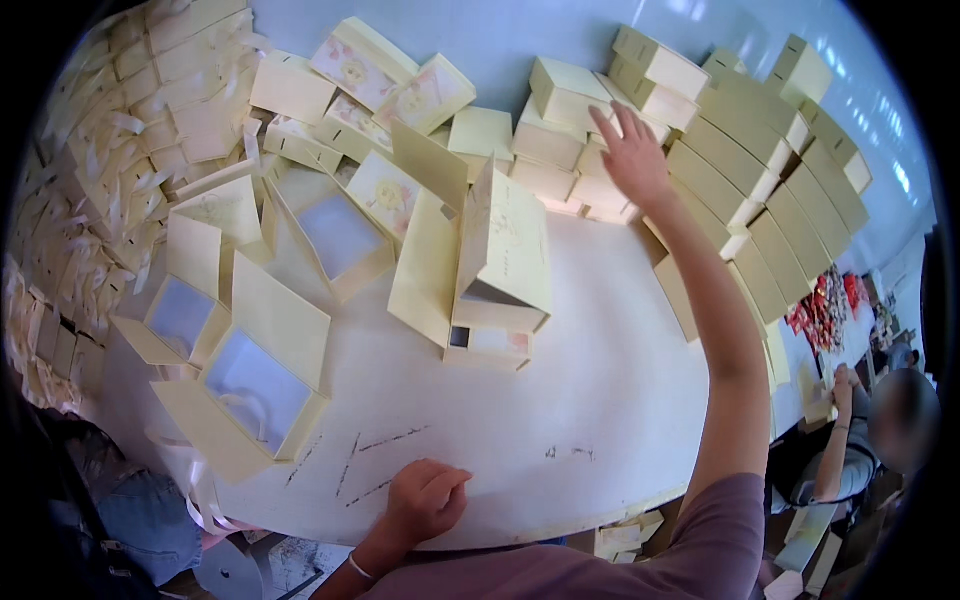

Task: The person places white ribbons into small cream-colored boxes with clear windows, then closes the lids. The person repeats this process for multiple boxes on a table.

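Note:
My right hand (pixel 632 150) reaches out to the far stacks of cream cardboard boxes (pixel 570 90). Its fingers are spread and nothing is in them; whether they touch a box behind cannot be told. My left hand (pixel 428 500) is curled into a fist near the table's front edge, with nothing showing in it. Between the hands, an open cream box (pixel 505 240) with a printed flap sits on top of another box (pixel 490 340). Left of it lie open boxes with pale bluish-white insides, such as a large one (pixel 255 380) and one farther back (pixel 340 235).
The white table (pixel 600 400) has dark marks near its front. Closed boxes (pixel 750 170) rise in rows at the right. Floral-printed boxes (pixel 360 70) lie at the back, and a tall pile of ribboned boxes (pixel 90 180) at the left. Another person (pixel 850 450) sits far right.

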Demonstrator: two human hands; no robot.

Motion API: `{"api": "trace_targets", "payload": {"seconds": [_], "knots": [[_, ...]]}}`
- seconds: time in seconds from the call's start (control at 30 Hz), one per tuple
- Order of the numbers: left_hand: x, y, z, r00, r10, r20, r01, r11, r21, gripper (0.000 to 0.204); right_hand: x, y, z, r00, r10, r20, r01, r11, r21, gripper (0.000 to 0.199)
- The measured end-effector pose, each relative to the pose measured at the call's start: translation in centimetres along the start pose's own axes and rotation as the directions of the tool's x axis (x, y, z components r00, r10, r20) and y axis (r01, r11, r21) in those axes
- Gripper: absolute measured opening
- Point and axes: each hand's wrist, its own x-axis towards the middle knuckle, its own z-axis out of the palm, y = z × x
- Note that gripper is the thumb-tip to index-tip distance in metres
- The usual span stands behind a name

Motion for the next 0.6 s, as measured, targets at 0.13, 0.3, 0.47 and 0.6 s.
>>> {"api": "trace_targets", "payload": {"seconds": [0.13, 0.3, 0.47, 0.6], "knots": [[-0.3, -0.8, -0.5, 0.996, -0.074, -0.045, 0.076, 0.997, 0.028, 0.010, 4.3, 2.2, 3.4, 0.986, -0.113, 0.127, 0.133, 0.977, -0.166, 0.074], [-0.5, -0.9, -1.0, 0.986, -0.165, -0.024, 0.166, 0.983, 0.072, 0.011, 6.7, 1.4, 5.0, 0.959, -0.155, 0.238, 0.182, 0.978, -0.097, 0.080], [-0.6, -1.0, -0.7, 0.989, -0.141, -0.044, 0.144, 0.987, 0.070, 0.011, 7.2, 1.5, 4.6, 0.986, 0.023, 0.168, -0.043, 0.993, 0.113, 0.078], [0.0, -1.1, -0.3, 0.991, -0.133, -0.031, 0.134, 0.990, 0.036, 0.011, 6.7, 2.5, 1.5, 0.997, 0.056, 0.054, -0.061, 0.994, 0.091, 0.075]]}}
